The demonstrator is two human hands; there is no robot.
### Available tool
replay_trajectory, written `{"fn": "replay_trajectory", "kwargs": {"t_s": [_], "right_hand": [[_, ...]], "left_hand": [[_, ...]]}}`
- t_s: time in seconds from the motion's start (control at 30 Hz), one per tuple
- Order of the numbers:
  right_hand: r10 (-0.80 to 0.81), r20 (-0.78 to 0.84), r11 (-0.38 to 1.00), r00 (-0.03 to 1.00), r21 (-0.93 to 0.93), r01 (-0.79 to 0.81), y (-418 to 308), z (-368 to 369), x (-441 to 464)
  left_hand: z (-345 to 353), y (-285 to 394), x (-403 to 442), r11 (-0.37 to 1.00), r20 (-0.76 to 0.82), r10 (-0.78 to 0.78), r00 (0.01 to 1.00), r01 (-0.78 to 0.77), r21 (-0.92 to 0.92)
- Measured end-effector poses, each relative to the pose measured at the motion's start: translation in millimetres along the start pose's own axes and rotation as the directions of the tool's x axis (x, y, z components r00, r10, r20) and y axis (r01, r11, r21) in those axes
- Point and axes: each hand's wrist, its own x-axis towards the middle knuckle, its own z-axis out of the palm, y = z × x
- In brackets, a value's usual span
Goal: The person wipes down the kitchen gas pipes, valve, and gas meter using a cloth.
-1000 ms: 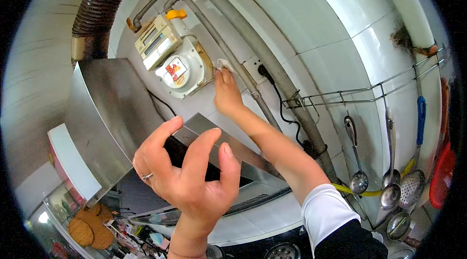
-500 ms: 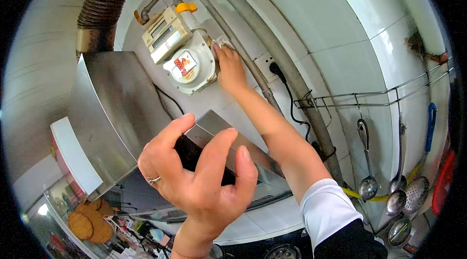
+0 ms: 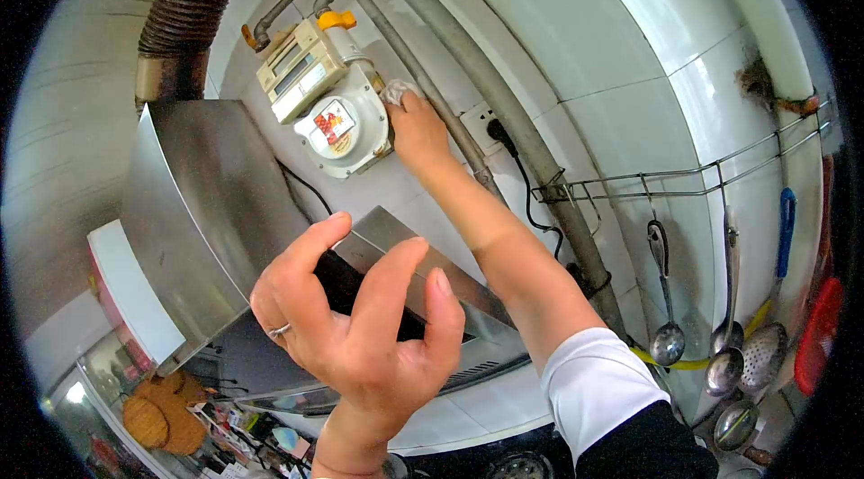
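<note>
Tiled wall [image 3: 621,137], R hand [image 3: 420,130] w/ cloth [image 3: 396,92]

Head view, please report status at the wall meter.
Right hand: grip on white cloth, beside meter. Left hand: raised, empty, open. Pipe close by cloth.

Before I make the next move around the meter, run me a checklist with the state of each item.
1. Right hand has the white cloth: ok, its fingers are on it, beside the meter.
2. Left hand free: ok, nothing seen between its spread, curled fingers.
3. Black plug out of the wall socket: not ok, it sits in it.
4. Yellow valve handle set open or closed: cannot tell.
5. Meter's side behind the cloth clean: cannot tell, hidden.
6. Hanging ladle clear of right arm: ok, a gap shows.
</note>
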Motion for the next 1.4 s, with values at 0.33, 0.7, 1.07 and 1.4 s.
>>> {"fn": "replay_trajectory", "kwargs": {"t_s": [0.33,0.7,1.07,1.4], "right_hand": [[-0.064,0.122,0.994,0.99,-0.075,0.073,8.3,0.7,-37.4],[-0.192,0.019,0.964,0.981,-0.182,0.192,1.9,2.9,-9.6],[-0.158,0.013,0.978,0.987,-0.135,0.159,9.5,-1.0,-16.8],[0.09,0.249,0.995,0.964,0.011,-0.095,1.3,-23.4,-45.0]], "left_hand": [[1.1,-0.7,-0.1,1.0,-0.018,0.003,1.0,-0.003,0.012],[1.3,-2.9,-1.4,1.0,-0.008,0.015,1.0,-0.015,0.024],[0.0,-1.8,-0.8,1.0,0.009,0.016,1.0,-0.016,0.017],[0.7,-0.4,-0.6,0.999,0.005,0.012,1.0,-0.012,0.051]]}}
